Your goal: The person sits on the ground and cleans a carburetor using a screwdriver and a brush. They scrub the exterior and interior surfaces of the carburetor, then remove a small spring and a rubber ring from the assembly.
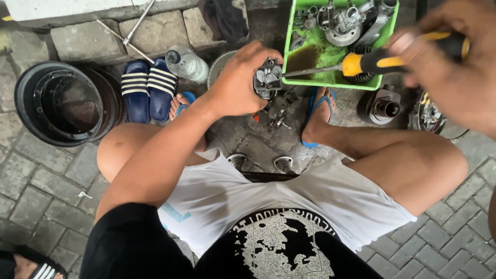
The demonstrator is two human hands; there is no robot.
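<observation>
Both hands are busy: the left hand is clamped round a small metal carburettor, held above the paving just off the green tray's left edge, while the right hand grips a yellow-handled screwdriver, tip at the carburettor. Loose parts already lie in the tray; the carburettor body looks still assembled.

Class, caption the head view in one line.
Left hand holds a carburetor; right hand drives a screwdriver into it.
</observation>
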